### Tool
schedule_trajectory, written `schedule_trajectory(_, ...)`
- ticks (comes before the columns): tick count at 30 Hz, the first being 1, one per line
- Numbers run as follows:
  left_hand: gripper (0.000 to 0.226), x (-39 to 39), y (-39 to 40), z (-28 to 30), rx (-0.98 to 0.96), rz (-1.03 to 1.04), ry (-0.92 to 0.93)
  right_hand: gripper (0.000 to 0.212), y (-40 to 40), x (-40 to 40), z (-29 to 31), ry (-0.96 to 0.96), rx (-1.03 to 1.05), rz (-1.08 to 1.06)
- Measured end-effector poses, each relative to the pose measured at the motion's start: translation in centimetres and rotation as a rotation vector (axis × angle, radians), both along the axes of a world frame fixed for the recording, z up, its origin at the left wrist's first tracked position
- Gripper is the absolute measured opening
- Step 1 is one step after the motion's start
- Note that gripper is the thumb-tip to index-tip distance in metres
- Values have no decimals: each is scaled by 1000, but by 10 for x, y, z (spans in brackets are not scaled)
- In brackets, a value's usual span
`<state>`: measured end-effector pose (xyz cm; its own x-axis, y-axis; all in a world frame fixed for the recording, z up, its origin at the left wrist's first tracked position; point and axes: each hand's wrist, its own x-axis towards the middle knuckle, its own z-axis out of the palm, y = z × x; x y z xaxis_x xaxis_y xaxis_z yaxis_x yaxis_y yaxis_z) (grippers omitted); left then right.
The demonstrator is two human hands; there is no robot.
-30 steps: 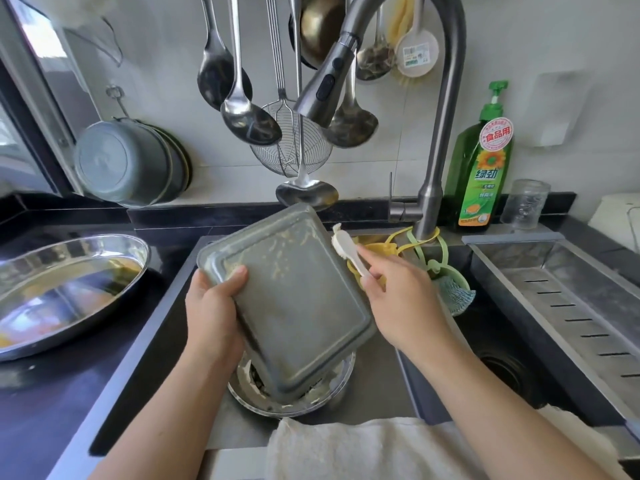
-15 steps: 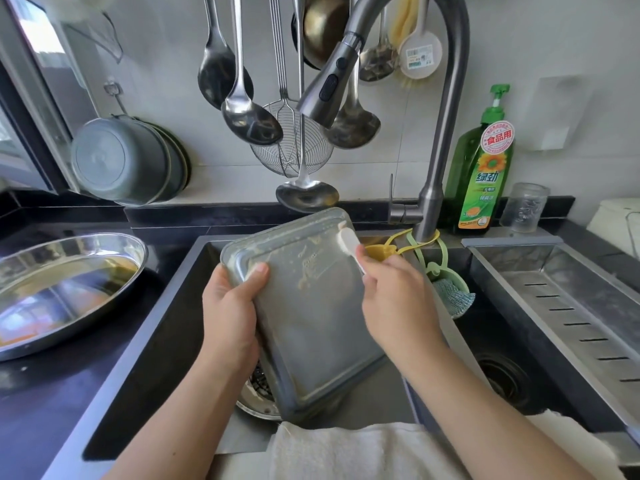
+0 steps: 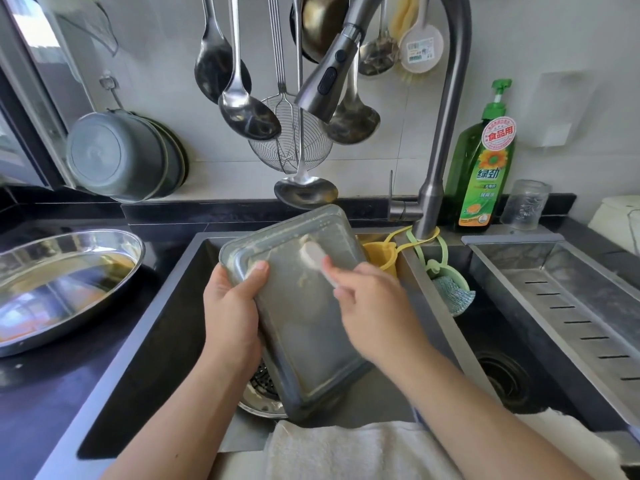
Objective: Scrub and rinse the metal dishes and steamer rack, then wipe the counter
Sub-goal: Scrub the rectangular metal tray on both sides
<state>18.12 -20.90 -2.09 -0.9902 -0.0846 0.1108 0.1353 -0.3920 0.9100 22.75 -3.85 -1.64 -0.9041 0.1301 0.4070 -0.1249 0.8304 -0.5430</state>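
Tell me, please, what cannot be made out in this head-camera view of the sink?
- Right hand and the white scrubber it grips: motion-blurred, so the scrubber's type is unclear.
- Round perforated dish in the sink: mostly hidden behind the rectangular tray and left hand.
- Oval metal dish: cut off by the left edge.
- Dish soap bottle: small print unreadable.

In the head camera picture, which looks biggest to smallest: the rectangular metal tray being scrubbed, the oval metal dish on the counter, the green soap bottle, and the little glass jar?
1. Rectangular metal tray and oval metal dish: they look alike in size; the tray is nearer the camera, so unsure.
2. Green soap bottle.
3. Glass jar.
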Motion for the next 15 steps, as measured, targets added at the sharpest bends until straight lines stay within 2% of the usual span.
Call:
schedule_trajectory(3,22,5,2,3,-50,-17,55,50,24,-5,6,-9,7,-234)
schedule_trajectory(4,21,7,4,4,-60,-22,68,50,22,-3,6,-8,-14,-208)
schedule_trajectory(7,18,10,10,3,-60,-52,63,50,-11,7,4,14,-83,122)
schedule_trajectory(8,19,10,11,1,-56,-66,53,50,-12,4,0,16,-69,166)
schedule_trajectory(12,28,5,10,-4,-61,-80,8,49,20,-11,0,-93,7,-38)
schedule_trajectory(14,33,2,11,-7,-49,-68,-21,49,28,-6,2,-139,-10,-36)
schedule_trajectory(15,34,0,11,-8,-30,-57,-48,49,27,-4,4,-155,-92,14)
